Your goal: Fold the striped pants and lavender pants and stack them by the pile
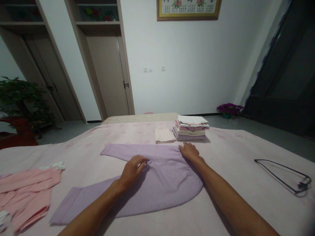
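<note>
A pair of purple pants (pixel 157 186) lies spread on a pale pink sheet (pixel 236 150), right in front of the person. The waist is on the right and the two legs point left. The near side of the waist end is round, with small wrinkles in the cloth.

The left hand (pixel 134 168) is over the middle of the pants, near where the legs meet. Its thumb and fingers pinch a bit of the purple cloth. The right hand (pixel 189 151) is on the far corner of the waist. Its fingers are bent, but it is hard to tell if they grip the cloth or just press on it.

Just past the right hand is a neat pile of folded clothes (pixel 192 129), white on top. A folded striped cloth (pixel 164 135) sits beside it. Pink clothes (pixel 31 186) lie at the left, and a thin black loop (pixel 276 177) lies at the right.
</note>
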Motion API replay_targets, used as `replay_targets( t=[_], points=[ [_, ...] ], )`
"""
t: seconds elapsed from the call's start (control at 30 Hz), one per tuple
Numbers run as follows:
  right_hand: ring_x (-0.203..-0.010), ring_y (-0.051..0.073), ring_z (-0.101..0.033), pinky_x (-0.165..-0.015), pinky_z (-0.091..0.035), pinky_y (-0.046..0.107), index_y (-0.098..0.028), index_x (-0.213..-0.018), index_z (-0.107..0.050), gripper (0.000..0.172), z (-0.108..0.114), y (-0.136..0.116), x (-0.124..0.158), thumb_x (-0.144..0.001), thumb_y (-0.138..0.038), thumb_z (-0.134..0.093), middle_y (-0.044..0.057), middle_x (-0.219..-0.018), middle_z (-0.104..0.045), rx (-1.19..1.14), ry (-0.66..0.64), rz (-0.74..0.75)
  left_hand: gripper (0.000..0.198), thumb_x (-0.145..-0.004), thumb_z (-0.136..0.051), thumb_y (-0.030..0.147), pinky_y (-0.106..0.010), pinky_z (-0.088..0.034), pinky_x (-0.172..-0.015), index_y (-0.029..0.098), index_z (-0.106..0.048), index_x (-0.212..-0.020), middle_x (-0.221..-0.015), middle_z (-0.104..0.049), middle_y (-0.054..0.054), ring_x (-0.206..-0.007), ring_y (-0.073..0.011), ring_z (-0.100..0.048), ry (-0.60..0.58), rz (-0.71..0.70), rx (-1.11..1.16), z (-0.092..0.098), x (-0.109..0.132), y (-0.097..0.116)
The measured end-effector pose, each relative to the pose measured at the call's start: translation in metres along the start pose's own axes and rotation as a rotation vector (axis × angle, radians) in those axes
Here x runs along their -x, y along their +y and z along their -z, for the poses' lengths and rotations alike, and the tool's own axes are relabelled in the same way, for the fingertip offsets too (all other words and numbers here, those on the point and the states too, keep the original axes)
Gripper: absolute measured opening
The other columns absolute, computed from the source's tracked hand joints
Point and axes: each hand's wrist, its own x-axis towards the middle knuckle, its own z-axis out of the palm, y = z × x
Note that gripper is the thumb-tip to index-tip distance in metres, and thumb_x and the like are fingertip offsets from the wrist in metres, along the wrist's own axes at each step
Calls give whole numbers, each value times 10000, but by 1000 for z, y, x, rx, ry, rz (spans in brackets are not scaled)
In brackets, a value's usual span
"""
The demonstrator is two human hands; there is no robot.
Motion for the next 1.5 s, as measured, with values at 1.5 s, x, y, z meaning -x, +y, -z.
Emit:
replay_targets(
  t=[1.5],
  points=[
    [-1528, 273, -147, -1224, -81, 549, -334, -1566, -287, 631, -6, -60, 104, -999, -588, -398, 77, -1642, -246, -210, -364, 972, 466, -913, -436, 367, -447, -511, -817, 126, -543, -1298, -1272, -541, -241, -1069, -377, -634, 98, 867, -586, 79, -112, -200]
  ],
)
